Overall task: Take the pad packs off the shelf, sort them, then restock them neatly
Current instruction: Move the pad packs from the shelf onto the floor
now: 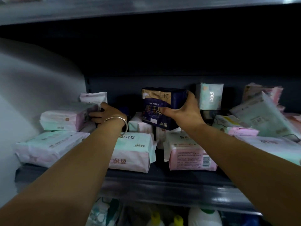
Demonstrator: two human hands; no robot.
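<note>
Shelving fills the view: a dark shelf (162, 178) with a glossy front rail carries a loose jumble of pad packs beneath the pale underside of the upper shelf (114, 8), and a pale side wall (32, 79) closes it on the left. Both bare forearms reach in from the bottom corners. Along the front edge lie the biggest packs: a mint-and-pink pack (48, 147) flat at the left, a pink-and-mint pack (135, 154) with large printed characters in the middle, and a pink pack (190, 154) showing a barcode just right of it. At the far right a pale green pack (263, 115) leans tilted over others, with crumpled pink packs (263, 92) behind it, and a small mint pack (210, 97) stands upright against the back wall. The right hand (184, 111) is clamped on a dark navy pack (162, 106) with a gold top, thumb across its front face and fingers round its right side, holding it upright and upside down above the middle packs, near the back. The left hand (105, 115), a thin silver bangle (120, 123) on its wrist, grips the right end of a pink-and-white pack (63, 119) stacked on the left pile, its fingers curled round that end. Behind this lies another small pink pack (93, 97). Below the shelf, white bottles (205, 216) with yellow and green caps show dimly.
</note>
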